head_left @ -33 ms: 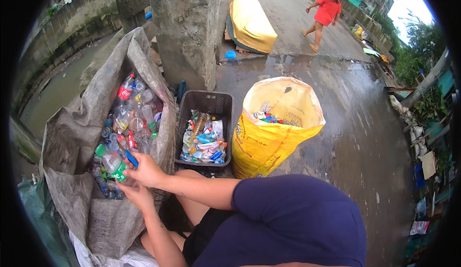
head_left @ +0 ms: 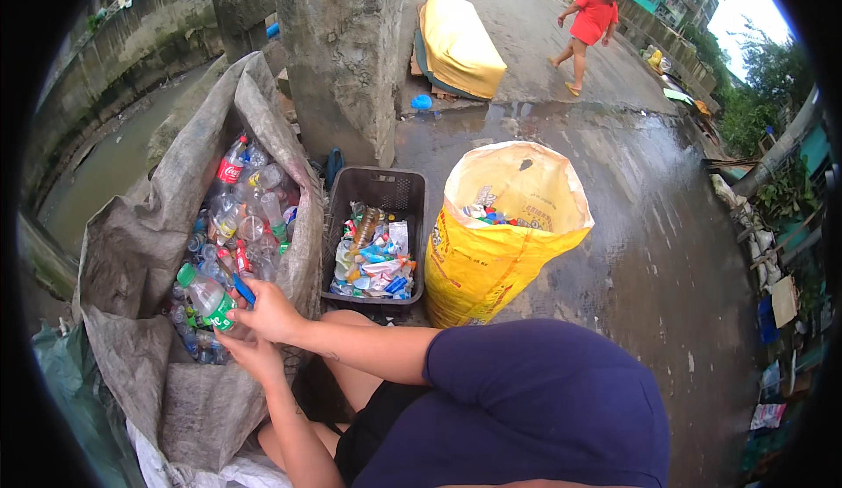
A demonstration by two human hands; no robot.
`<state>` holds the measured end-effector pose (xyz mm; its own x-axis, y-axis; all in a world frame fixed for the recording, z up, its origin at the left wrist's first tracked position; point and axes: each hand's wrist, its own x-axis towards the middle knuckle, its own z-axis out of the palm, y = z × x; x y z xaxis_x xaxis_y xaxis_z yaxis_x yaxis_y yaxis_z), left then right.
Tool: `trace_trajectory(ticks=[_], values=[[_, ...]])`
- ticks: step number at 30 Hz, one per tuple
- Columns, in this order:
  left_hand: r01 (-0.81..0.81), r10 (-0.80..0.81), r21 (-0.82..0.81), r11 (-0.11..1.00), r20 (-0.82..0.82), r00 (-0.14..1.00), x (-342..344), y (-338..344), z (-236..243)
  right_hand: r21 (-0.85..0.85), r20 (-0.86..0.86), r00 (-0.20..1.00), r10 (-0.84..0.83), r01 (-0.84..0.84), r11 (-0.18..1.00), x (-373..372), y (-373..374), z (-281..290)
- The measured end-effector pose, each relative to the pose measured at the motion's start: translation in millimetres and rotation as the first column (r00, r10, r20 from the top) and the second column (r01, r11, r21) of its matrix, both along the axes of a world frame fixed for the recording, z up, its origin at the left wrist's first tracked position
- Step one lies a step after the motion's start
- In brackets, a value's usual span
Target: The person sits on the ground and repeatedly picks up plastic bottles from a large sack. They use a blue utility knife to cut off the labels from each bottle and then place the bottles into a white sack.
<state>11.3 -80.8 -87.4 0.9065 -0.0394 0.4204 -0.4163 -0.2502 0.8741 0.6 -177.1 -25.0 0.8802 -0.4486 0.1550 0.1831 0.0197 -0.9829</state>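
Observation:
Over a large grey sack [head_left: 132,277] full of plastic bottles [head_left: 250,181], my left hand [head_left: 250,356] grips the lower part of a clear plastic bottle [head_left: 202,291] with a green cap and green label. My right hand [head_left: 267,313] holds a blue-handled blade [head_left: 244,288] against the bottle, near its label. Right of the sack sits a dark plastic crate [head_left: 410,199] with mixed plastic scraps [head_left: 373,264]. Beside it stands a yellow sack [head_left: 487,277] with coloured caps [head_left: 495,218] inside.
A concrete pillar [head_left: 333,58] rises behind the crate, with a canal [head_left: 96,163] at left. A yellow-covered bundle [head_left: 460,41] lies on the wet pavement [head_left: 631,216]. A person in red [head_left: 592,28] walks at upper right. Debris and plants [head_left: 781,225] line the right edge.
The person in red has shifted very slightly. My hands, the bottle and the blade look almost the same.

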Motion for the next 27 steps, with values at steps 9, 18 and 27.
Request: trace_trajectory(ticks=[9,18,27], values=[[-0.048,0.047,-0.044,0.998,-0.023,0.999,0,19,1,0.240,-0.058,0.972,0.226,-0.206,0.949,9,12,-2],[-0.115,0.120,0.052,0.992,-0.097,0.988,-11,40,20,0.202,0.016,0.937,0.350,-0.346,0.916,-4,36,14],[-0.092,0.137,0.215,0.972,-0.203,0.969,-16,51,47,0.499,0.135,0.963,0.235,-0.271,0.823,-8,32,9]])
